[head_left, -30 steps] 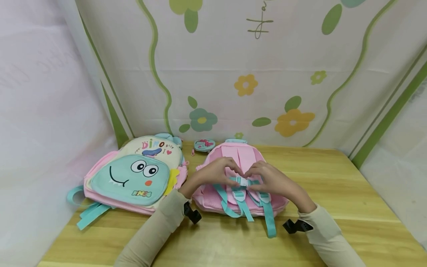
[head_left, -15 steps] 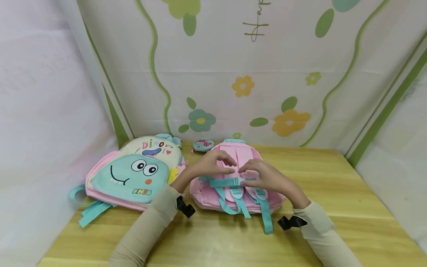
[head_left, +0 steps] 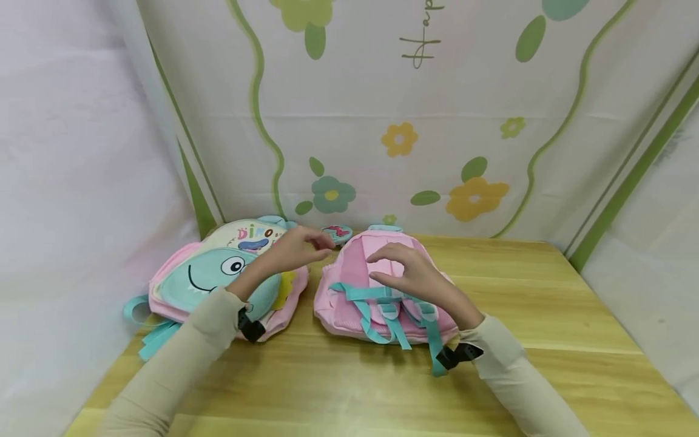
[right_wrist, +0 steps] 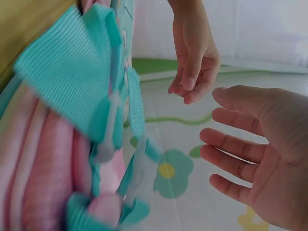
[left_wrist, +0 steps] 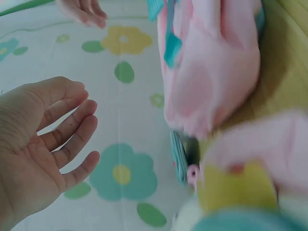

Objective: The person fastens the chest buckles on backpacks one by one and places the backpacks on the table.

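Observation:
A pink backpack (head_left: 355, 261) lies straps-up on the table, with teal webbing (head_left: 368, 294) across its middle. My right hand (head_left: 406, 273) hovers above it, fingers relaxed and slightly bent, holding nothing. To the left, my left hand (head_left: 297, 247) hangs in the air, loosely bent and bare, overlapping the dinosaur backpack (head_left: 218, 279) in the head view. In the left wrist view the left palm and spread fingers (left_wrist: 77, 139) show nothing held. The right wrist view shows the right fingers (right_wrist: 231, 149) apart, beside the teal straps (right_wrist: 67, 67).
A small round teal pouch (head_left: 337, 233) with a pink picture lies behind the two bags. The wooden table (head_left: 338, 388) runs up to a flower-printed cloth backdrop (head_left: 464, 91). White cloth (head_left: 71, 182) closes off the left side.
Both hands have come off the teal strap buckle on the pink backpack and risen. The left hand has swung left over the dinosaur backpack; the right has shifted slightly left and up.

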Available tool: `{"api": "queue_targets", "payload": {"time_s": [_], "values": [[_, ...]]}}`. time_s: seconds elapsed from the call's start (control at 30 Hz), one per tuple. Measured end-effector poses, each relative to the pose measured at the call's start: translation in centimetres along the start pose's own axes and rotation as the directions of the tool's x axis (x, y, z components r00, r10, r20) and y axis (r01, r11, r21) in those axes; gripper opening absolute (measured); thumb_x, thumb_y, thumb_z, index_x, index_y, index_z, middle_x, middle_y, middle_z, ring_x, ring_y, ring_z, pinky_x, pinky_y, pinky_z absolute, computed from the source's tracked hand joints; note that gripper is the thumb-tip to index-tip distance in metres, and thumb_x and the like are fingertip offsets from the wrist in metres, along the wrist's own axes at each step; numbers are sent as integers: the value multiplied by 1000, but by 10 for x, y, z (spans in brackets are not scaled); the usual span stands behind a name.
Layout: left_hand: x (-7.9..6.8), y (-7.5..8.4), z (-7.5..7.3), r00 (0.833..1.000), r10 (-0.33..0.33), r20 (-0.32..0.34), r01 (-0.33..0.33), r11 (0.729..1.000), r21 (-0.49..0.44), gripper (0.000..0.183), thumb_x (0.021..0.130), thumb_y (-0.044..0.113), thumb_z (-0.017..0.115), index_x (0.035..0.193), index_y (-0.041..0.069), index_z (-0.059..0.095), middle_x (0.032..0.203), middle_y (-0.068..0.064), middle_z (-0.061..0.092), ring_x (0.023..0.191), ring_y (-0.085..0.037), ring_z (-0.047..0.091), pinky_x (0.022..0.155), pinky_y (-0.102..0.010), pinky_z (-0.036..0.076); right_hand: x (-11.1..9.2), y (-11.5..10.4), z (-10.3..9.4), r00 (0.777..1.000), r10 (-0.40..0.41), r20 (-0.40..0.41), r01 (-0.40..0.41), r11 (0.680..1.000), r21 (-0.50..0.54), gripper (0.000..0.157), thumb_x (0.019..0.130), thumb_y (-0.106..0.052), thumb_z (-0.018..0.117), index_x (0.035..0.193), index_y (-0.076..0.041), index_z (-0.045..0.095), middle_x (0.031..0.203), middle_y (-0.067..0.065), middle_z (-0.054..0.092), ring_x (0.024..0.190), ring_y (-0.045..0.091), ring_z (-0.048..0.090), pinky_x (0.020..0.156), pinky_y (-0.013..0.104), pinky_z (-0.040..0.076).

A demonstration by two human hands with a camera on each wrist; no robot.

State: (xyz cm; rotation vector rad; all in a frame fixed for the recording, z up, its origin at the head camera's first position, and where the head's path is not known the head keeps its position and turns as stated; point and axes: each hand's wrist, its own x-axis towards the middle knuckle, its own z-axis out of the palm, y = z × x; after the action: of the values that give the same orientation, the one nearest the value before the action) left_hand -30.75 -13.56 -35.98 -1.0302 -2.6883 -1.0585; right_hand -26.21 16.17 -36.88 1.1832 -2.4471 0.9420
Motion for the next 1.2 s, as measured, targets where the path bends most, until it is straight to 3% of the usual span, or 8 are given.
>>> {"api": "queue_targets", "payload": {"time_s": [0.2, 0.43, 0.7, 0.93, 1.03, 1.2], "values": [[-22, -22, -37, 995, -101, -12, 101, 990, 100, 18, 95, 13, 71, 112, 8, 75, 96, -4, 74, 90, -18, 67, 79, -35, 54, 27, -17, 8, 1000, 8, 13, -8, 997, 73, 30, 92, -14, 76, 121, -7, 72, 122, 7, 72, 119, 25, 66, 104, 45, 52], [-50, -40, -75, 985, -155, -73, 167, 963, 213, 22, 94, 10, 71, 115, 5, 74, 93, -6, 73, 89, -21, 66, 81, -38, 55, 47, -28, 27, 997, 75, 23, -77, 988, 134, 37, 94, -19, 73, 130, -11, 67, 124, 5, 69, 115, 21, 64, 97, 42, 55], [-79, -55, -114, 963, -258, -82, 271, 927, 259, 33, 93, 16, 75, 122, 1, 70, 94, -8, 71, 91, -24, 64, 77, -29, 52, 62, -36, 45, 984, 157, 89, -176, 945, 277, 57, 93, -16, 74, 146, -9, 53, 134, 12, 64, 126, 33, 60, 101, 52, 51], [-103, -78, -135, 940, -341, 6, 327, 907, 266, 45, 90, 18, 79, 126, -5, 66, 103, -17, 70, 98, -32, 65, 84, -43, 59, 67, -34, 63, 954, 238, 185, -291, 887, 360, 58, 94, -18, 72, 147, -9, 51, 138, 13, 61, 130, 30, 57, 107, 49, 50], [-113, -89, -141, 934, -356, 26, 338, 907, 252, 48, 90, 17, 78, 128, -8, 63, 110, -25, 70, 103, -39, 66, 89, -52, 58, 68, -32, 70, 943, 254, 216, -321, 865, 386, 59, 93, -17, 72, 148, -8, 50, 140, 15, 60, 131, 32, 56, 108, 50, 48], [-127, -102, -145, 923, -381, 49, 359, 901, 242, 51, 91, 18, 77, 130, -10, 61, 115, -27, 68, 107, -43, 65, 92, -56, 56, 70, -29, 82, 926, 269, 264, -362, 828, 428, 60, 94, -14, 69, 150, -6, 46, 142, 18, 57, 132, 35, 55, 110, 54, 46]]}}
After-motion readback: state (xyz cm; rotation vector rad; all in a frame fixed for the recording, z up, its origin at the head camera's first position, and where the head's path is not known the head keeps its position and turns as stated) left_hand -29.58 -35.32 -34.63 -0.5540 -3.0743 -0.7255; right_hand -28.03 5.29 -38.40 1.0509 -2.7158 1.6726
